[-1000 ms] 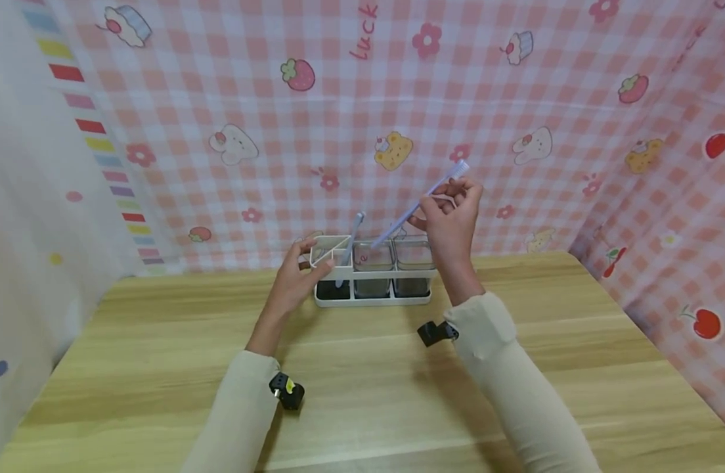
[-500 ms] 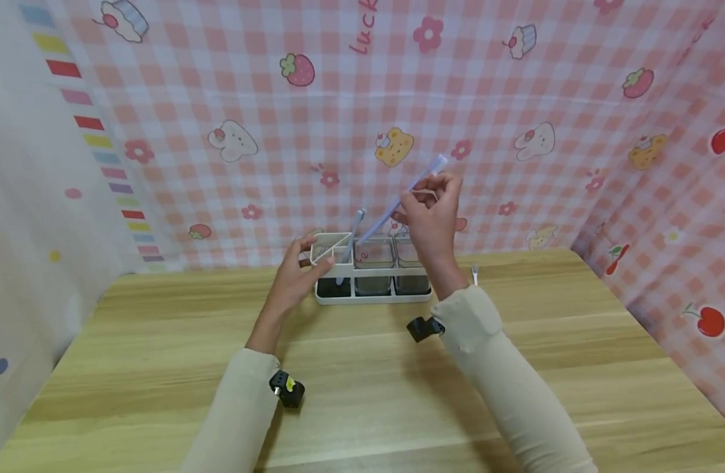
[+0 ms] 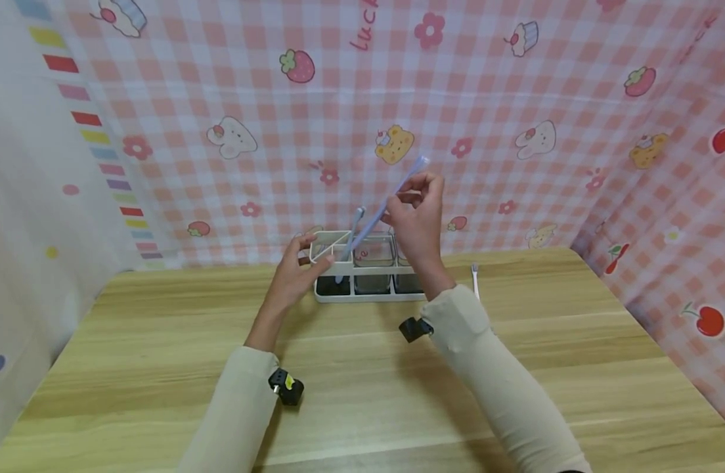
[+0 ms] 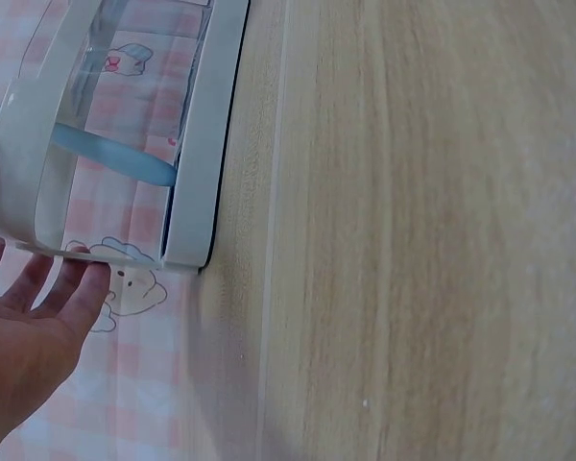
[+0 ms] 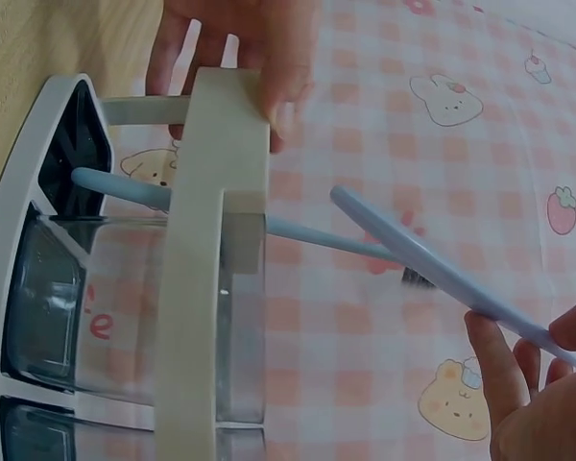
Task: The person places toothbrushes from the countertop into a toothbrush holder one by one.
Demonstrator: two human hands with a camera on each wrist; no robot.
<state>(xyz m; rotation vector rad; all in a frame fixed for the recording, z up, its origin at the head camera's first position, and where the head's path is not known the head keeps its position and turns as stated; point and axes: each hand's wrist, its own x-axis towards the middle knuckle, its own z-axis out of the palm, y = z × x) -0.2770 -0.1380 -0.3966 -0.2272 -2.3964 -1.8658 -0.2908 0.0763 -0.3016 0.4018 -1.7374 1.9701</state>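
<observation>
A white toothbrush holder [image 3: 374,270] stands at the back of the table against the cloth. My left hand [image 3: 293,270] grips its left end, thumb in front and fingers behind. A light blue toothbrush [image 5: 331,238] leans in a left compartment, dark bristles up. My right hand [image 3: 420,220] pinches a purple toothbrush [image 3: 372,224] near its head, with the bristle end up and the handle slanting down to the left. In the right wrist view its handle tip [image 5: 344,197] is apart from the holder's top, near the blue toothbrush's head.
Clear cups [image 3: 374,251] sit in the holder's middle and right sections. Another toothbrush [image 3: 475,278], white-handled, lies on the wooden table [image 3: 351,394] right of the holder, partly behind my right sleeve. A pink checked cloth [image 3: 339,112] hangs behind.
My right hand has moved left with the purple toothbrush, bringing its handle tip over the holder's left part. The toothbrush on the table has come into view. My left hand stays on the holder.
</observation>
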